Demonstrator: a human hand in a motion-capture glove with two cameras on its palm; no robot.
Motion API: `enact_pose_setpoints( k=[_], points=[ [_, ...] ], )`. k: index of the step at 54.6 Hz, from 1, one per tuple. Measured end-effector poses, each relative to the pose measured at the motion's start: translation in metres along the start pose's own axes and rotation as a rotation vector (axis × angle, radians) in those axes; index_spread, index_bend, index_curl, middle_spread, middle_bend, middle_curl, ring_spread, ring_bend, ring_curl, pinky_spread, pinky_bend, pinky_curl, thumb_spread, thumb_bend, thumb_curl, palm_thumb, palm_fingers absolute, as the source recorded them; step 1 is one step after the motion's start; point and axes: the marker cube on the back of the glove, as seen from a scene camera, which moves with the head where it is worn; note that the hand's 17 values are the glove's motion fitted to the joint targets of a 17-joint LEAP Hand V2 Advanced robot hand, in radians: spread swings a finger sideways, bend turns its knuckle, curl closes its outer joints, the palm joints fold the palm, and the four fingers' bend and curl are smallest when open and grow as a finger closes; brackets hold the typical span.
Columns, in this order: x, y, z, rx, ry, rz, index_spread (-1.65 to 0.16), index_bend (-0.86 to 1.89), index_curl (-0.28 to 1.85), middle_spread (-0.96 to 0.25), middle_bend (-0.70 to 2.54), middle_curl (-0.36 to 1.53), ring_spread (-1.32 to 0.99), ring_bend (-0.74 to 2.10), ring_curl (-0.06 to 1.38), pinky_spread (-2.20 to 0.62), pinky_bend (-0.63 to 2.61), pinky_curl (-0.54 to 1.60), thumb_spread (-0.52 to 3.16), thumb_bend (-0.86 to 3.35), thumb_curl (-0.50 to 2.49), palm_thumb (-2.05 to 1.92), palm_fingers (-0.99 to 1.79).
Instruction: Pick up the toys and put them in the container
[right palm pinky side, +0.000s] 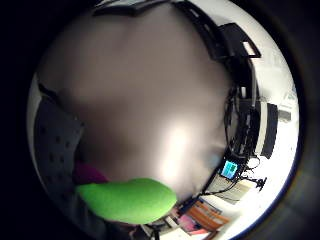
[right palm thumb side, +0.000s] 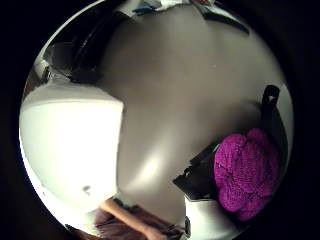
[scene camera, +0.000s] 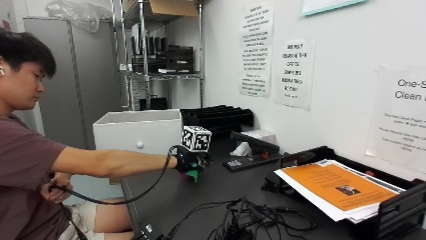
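I am watching my gloved right hand (scene camera: 188, 162) hanging just above the dark table (scene camera: 226, 192), beside the white box (scene camera: 138, 131) that is sitting at the table's near corner. The fingers are curling around soft toys: a purple knitted toy (right palm thumb side: 247, 172) is filling the space by the thumb, and a green toy (right palm pinky side: 127, 200) is pressing against the little-finger side of the palm. From the outside view I am only seeing small patches of purple and green peeking out under the glove. The arm is reaching across from the seated person. A tangle of black cables (scene camera: 243, 217) is lying nearer the front edge, and a tray with an orange sheet (scene camera: 333, 186) is sitting further along the table.
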Motion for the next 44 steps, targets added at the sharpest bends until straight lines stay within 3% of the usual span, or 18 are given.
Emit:
enact_pose_setpoints(
  k=[10, 44],
  points=[
    [-0.01, 0.01, -0.048, -0.125, -0.015, 0.022, -0.24, 0.85, 0.62, -0.19, 1.21, 0.57, -0.31, 1.29, 0.6, -0.37, 0.95, 0.43, 0.83, 0.07, 0.65, 0.49, 1.2],
    [-0.105, 0.054, -0.261, 0.178, 0.136, -0.074, -0.23, 0.8, 0.84, -0.15, 1.24, 0.65, -0.3, 1.38, 0.59, -0.38, 1.01, 0.47, 0.72, -0.01, 0.85, 0.52, 1.12]
  ],
)
